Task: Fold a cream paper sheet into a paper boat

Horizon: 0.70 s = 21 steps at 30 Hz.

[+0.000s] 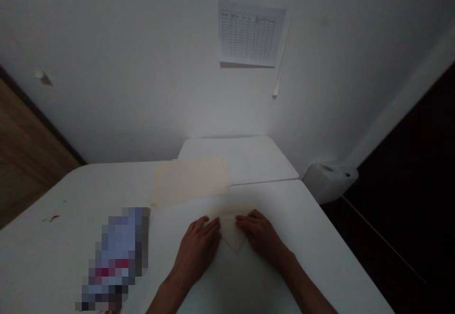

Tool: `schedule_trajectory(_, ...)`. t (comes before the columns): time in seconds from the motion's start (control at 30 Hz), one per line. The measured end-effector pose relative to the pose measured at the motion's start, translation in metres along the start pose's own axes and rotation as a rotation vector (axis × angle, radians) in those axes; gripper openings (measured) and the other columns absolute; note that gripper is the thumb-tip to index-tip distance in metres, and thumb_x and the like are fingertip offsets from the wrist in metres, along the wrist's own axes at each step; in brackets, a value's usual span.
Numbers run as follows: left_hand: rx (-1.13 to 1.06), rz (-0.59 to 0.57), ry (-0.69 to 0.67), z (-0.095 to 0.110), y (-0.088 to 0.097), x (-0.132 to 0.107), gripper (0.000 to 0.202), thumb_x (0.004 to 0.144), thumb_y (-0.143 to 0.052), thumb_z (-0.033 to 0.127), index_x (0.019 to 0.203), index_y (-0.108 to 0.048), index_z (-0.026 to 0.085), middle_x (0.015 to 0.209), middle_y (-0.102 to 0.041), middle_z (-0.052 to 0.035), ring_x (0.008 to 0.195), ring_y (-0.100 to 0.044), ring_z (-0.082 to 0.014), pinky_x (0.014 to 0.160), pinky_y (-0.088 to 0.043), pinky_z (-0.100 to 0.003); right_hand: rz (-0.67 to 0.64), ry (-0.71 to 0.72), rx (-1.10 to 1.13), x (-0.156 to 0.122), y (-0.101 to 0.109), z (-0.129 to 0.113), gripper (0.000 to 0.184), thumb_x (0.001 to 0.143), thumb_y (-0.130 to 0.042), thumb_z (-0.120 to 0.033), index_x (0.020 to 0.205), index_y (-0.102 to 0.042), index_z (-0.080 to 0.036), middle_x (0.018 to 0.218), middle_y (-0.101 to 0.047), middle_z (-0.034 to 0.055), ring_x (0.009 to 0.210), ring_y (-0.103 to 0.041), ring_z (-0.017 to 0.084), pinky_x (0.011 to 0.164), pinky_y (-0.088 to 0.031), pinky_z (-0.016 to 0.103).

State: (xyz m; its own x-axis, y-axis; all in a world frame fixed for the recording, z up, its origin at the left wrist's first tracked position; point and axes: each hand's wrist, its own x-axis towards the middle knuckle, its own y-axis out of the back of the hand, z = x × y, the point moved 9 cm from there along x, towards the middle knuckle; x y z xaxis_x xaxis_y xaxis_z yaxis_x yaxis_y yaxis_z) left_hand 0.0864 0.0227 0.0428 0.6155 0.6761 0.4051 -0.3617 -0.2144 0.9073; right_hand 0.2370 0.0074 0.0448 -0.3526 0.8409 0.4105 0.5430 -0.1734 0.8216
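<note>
A thin, pale beige sheet [232,232] lies on the white table in front of me, one corner pointing toward me. Its far edge runs roughly between my fingertips and is hard to make out in the dim light. My left hand [202,240] grips the sheet's left side, fingers bent and pressed together. On the right side, my right hand [261,234] holds it in much the same way, fingertips close to the middle. Farther back and to the left lies a larger beige sheet or stack of sheets [190,180], flat and untouched by either hand.
A blurred-out blue, white and red item [115,252] lies on the left of the white table [185,290]. Behind are a wall with a printed chart [250,34] and, at the right, a white plastic container [329,181] beyond the table edge. Reddish marks spot the far left.
</note>
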Motion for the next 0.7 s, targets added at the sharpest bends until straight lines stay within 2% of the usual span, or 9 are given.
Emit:
schedule_trajectory(0.17,0.048,0.021,0.021,0.001,0.003,-0.002,0.027,0.09,-0.051,0.027,0.111,-0.066,0.022,0.117,-0.068,-0.0035,0.106,-0.058,-0.0304,0.084,-0.052,-0.048,-0.001,0.011,-0.006,-0.001,-0.001,0.0,0.028,0.09,-0.055,-0.012,0.112,-0.066,-0.022,0.118,-0.066,0.0027,0.096,-0.054,0.02,0.086,-0.049,0.033)
schedule_trajectory(0.3,0.087,0.053,0.067,-0.007,0.011,-0.009,0.027,0.09,-0.052,0.032,0.11,-0.066,0.022,0.115,-0.068,-0.0047,0.104,-0.059,-0.0313,0.081,-0.053,-0.048,-0.001,0.013,-0.034,-0.001,-0.001,-0.001,0.029,0.09,-0.054,-0.012,0.113,-0.066,-0.022,0.118,-0.066,0.0037,0.096,-0.055,0.019,0.085,-0.05,0.033)
schedule_trajectory(0.47,0.094,0.062,0.101,-0.015,0.017,-0.018,0.025,0.089,-0.052,0.029,0.109,-0.064,0.023,0.115,-0.068,-0.0047,0.1,-0.06,-0.0311,0.08,-0.053,-0.049,-0.01,0.007,-0.044,0.0,-0.001,-0.001,0.029,0.089,-0.055,-0.01,0.113,-0.066,-0.022,0.118,-0.067,0.0021,0.096,-0.055,0.018,0.086,-0.05,0.03)
schedule_trajectory(0.6,0.086,0.172,0.089,-0.013,0.019,-0.016,0.025,0.09,-0.046,0.023,0.108,-0.063,0.021,0.109,-0.069,-0.0089,0.104,-0.06,-0.0301,0.085,-0.053,-0.049,-0.014,0.017,-0.072,0.0,0.0,-0.002,0.029,0.088,-0.056,-0.01,0.113,-0.066,-0.023,0.117,-0.067,0.0023,0.095,-0.055,0.018,0.086,-0.049,0.03)
schedule_trajectory(0.7,0.101,0.247,0.037,-0.002,0.022,-0.009,0.031,0.089,-0.042,0.016,0.115,-0.059,0.018,0.119,-0.064,-0.0118,0.114,-0.056,-0.0284,0.091,-0.051,-0.047,-0.02,0.01,-0.08,0.0,-0.001,-0.001,0.03,0.088,-0.056,-0.011,0.114,-0.065,-0.024,0.117,-0.066,0.0023,0.095,-0.056,0.018,0.087,-0.049,0.032)
